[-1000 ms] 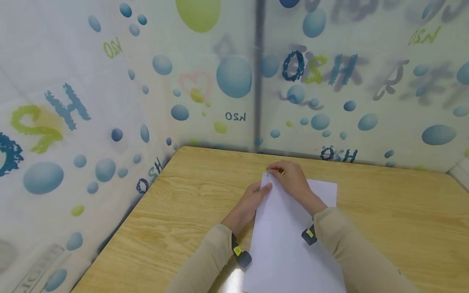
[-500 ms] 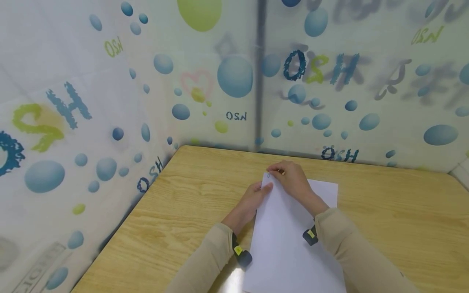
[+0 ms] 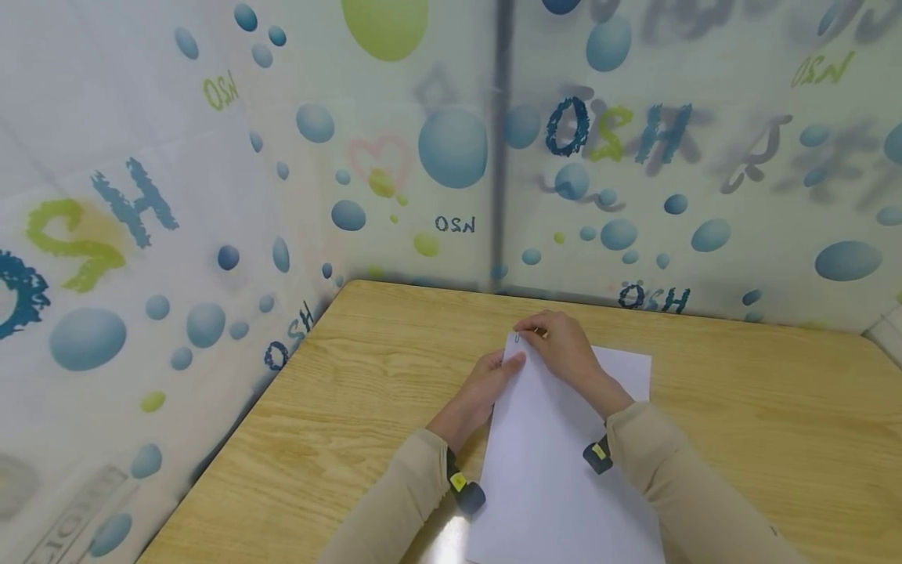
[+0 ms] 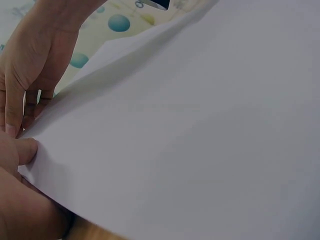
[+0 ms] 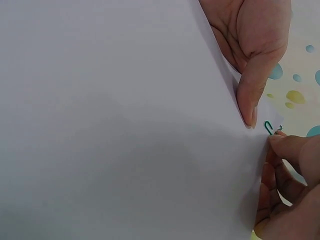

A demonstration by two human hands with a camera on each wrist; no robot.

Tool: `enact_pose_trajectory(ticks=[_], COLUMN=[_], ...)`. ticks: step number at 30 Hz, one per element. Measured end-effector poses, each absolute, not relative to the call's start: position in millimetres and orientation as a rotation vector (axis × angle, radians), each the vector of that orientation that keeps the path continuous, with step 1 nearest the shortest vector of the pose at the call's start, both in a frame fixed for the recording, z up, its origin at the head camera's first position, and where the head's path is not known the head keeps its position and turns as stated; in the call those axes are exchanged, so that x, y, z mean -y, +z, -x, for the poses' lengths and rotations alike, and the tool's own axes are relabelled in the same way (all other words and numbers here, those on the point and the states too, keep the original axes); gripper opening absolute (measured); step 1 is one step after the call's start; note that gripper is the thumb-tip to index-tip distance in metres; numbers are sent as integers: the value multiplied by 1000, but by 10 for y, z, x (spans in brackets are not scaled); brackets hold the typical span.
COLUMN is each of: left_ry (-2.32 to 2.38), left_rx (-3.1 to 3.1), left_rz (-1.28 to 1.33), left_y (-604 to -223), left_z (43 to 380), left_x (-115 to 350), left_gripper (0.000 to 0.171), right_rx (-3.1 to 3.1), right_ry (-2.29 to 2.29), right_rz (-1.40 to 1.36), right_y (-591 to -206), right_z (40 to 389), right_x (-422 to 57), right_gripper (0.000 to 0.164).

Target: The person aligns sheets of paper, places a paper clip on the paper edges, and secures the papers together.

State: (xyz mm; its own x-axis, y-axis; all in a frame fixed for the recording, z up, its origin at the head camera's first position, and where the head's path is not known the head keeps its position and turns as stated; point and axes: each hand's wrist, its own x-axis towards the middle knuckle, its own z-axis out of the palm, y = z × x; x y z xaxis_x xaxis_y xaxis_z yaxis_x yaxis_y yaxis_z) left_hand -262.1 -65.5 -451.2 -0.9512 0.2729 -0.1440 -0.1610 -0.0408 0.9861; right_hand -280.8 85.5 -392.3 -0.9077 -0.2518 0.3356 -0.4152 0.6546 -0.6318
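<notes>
White paper (image 3: 557, 454) lies under both forearms, its far left corner raised in my hands. A small green paper clip (image 5: 268, 127) sits on that corner, with one looped end showing on the sheet. My right hand (image 3: 560, 345) pinches the clip at the top edge between thumb and fingertips; its fingers hide part of the clip. Just below, my left hand (image 3: 486, 384) holds the left edge, its thumb on top and its other fingers behind the paper. In the left wrist view the paper (image 4: 175, 125) bows upward and the clip is not visible.
The wooden table (image 3: 366, 376) extends on both sides of the paper. Printed curtains or sheeting (image 3: 395, 102) with bubble patterns rise behind the table and at the left. Each wrist wears a black camera band (image 3: 597, 454).
Both hands stay almost in place at the corner. The clip appears slightly lower on the sheet than a second ago. The view has shifted a little.
</notes>
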Motion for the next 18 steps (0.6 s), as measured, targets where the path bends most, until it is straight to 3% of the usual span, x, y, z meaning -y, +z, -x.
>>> enact_pose_trajectory(ticks=[18], left_ry=[2056], left_rx=[-1930], left_rz=[-165], left_y=[-4525], left_z=[2629], left_x=[679], left_gripper=[31], right_rx=[2648], right_ry=[1049], right_rz=[-611], right_y=[-3926], right_z=[2800], right_x=[-881], right_gripper=[17])
